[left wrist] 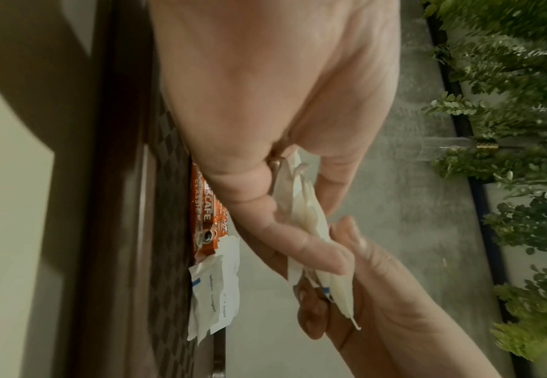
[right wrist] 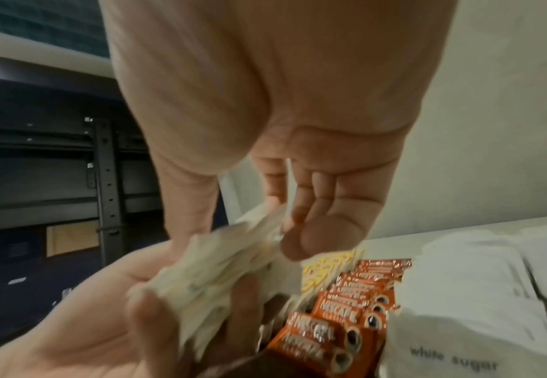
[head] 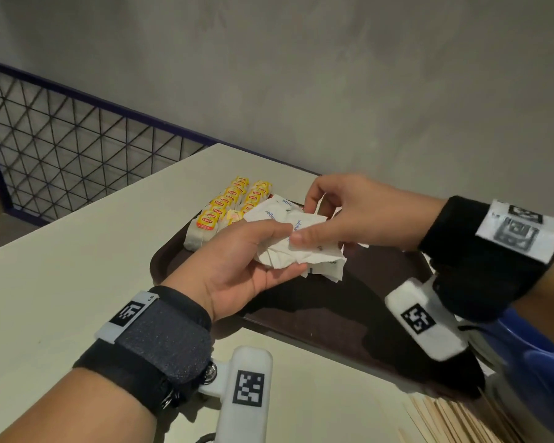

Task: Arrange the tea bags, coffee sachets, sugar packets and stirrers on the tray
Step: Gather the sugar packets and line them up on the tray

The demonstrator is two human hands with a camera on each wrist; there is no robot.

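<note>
A stack of white sugar packets (head: pixel 304 251) is held above the brown tray (head: pixel 349 318). My left hand (head: pixel 279 247) grips the stack from below, thumb on top. From the right, my right hand (head: pixel 304 222) pinches the upper packets between thumb and fingers. In the left wrist view the stack (left wrist: pixel 301 212) sits edge-on in my left hand (left wrist: pixel 324 230). In the right wrist view the packets (right wrist: pixel 220 268) are blurred under my right hand (right wrist: pixel 243 237). On the tray lie yellow-tagged tea bags (head: pixel 231 203), orange coffee sachets (right wrist: pixel 346 307) and more sugar packets (right wrist: pixel 460 307).
Wooden stirrers (head: pixel 445 420) lie on the pale table (head: pixel 77 266) at the front right, off the tray. A blue object (head: pixel 531 362) sits under my right forearm. A wire mesh panel (head: pixel 61 155) stands beyond the table's left edge, with a grey wall behind.
</note>
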